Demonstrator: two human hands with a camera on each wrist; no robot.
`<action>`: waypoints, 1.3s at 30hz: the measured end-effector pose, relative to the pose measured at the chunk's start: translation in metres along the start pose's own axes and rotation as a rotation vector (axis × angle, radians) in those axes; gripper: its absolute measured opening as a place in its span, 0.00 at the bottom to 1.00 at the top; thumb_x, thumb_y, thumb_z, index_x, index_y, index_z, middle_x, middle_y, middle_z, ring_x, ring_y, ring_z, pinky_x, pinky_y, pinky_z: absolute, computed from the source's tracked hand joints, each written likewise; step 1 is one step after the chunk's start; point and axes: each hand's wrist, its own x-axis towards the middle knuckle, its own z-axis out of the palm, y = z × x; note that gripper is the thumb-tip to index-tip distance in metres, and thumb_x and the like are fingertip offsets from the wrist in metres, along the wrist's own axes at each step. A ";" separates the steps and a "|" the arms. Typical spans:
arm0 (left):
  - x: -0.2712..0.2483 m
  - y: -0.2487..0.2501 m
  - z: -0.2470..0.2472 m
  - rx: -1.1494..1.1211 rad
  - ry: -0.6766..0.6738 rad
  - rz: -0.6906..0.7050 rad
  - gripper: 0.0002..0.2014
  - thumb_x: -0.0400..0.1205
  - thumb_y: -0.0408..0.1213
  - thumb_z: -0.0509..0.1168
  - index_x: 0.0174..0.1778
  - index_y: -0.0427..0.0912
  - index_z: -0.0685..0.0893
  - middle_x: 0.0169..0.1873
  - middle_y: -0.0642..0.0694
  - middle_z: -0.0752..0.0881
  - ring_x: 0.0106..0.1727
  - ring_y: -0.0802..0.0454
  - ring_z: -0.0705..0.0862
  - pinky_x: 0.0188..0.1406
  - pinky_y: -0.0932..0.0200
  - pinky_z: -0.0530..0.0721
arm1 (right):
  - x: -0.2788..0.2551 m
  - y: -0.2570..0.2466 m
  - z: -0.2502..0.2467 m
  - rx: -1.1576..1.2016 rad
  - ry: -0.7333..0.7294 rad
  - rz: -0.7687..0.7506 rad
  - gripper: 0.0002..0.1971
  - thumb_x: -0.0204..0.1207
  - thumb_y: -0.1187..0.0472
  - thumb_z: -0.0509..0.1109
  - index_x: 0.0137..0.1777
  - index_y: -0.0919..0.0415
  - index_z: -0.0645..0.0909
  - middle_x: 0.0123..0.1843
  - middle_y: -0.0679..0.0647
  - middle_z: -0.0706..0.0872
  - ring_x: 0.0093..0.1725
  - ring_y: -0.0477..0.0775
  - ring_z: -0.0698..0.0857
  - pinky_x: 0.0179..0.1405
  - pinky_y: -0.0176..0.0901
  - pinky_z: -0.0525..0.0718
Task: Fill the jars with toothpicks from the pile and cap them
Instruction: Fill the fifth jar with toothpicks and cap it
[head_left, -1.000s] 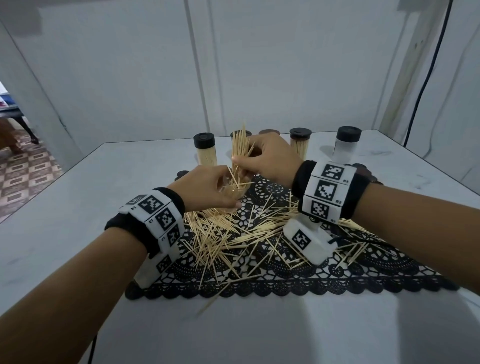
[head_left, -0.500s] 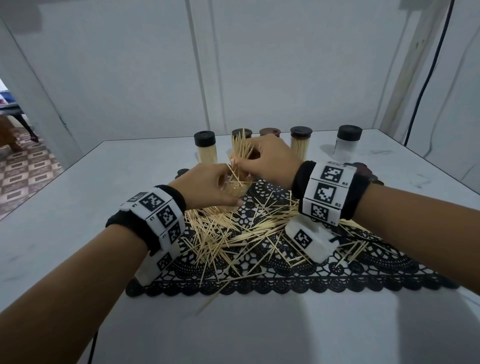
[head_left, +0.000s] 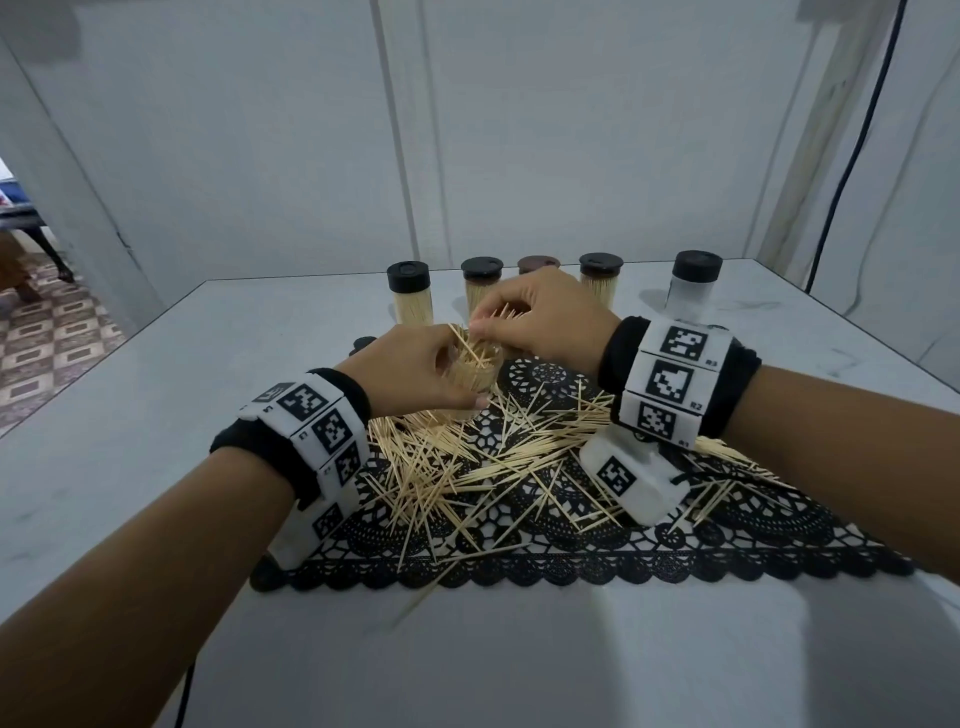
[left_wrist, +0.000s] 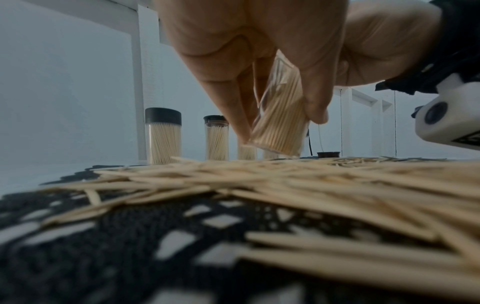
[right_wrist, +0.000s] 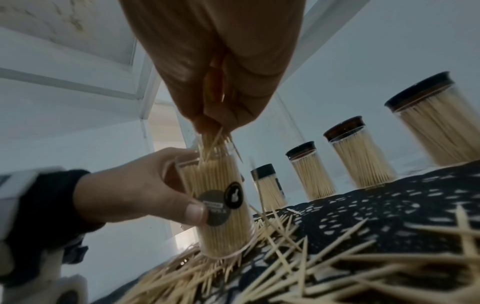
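The left hand (head_left: 415, 371) grips the open jar (right_wrist: 218, 203) tilted to steady its mouth, while the right hand (head_left: 545, 317) pinches 1 toothpick bundle (right_wrist: 214, 144) into it.

It looked like a room in a home rather than a lab or shop. A pale marbled bench (head_left: 156, 374) stood in a corner of plain white panelled walls (head_left: 249, 156), dressed with a black lace mat (head_left: 727, 525) of the household kind. At the far left of the head view an opening showed a patterned tiled floor (head_left: 47, 332) and dark furniture legs (head_left: 52, 254). A black cable (head_left: 852, 150) hung down the wall at upper right.
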 end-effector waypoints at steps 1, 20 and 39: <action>0.000 0.000 0.000 0.002 -0.008 0.006 0.27 0.71 0.53 0.74 0.59 0.40 0.79 0.43 0.46 0.83 0.43 0.50 0.79 0.36 0.67 0.72 | 0.000 0.000 0.001 -0.037 -0.031 0.012 0.04 0.74 0.62 0.73 0.44 0.63 0.87 0.32 0.48 0.85 0.26 0.36 0.80 0.29 0.25 0.79; -0.001 0.000 -0.001 -0.043 0.061 0.050 0.25 0.71 0.51 0.74 0.60 0.45 0.79 0.39 0.57 0.79 0.38 0.66 0.75 0.33 0.76 0.67 | -0.012 -0.009 0.002 -0.298 0.012 -0.150 0.09 0.75 0.67 0.66 0.48 0.61 0.88 0.43 0.52 0.88 0.34 0.39 0.78 0.38 0.23 0.73; -0.002 0.000 -0.001 -0.052 0.061 0.082 0.24 0.71 0.50 0.75 0.61 0.47 0.80 0.44 0.52 0.83 0.45 0.55 0.79 0.38 0.69 0.71 | -0.016 -0.009 0.014 -0.270 0.048 -0.253 0.15 0.77 0.70 0.63 0.60 0.62 0.85 0.52 0.56 0.90 0.46 0.47 0.87 0.48 0.26 0.76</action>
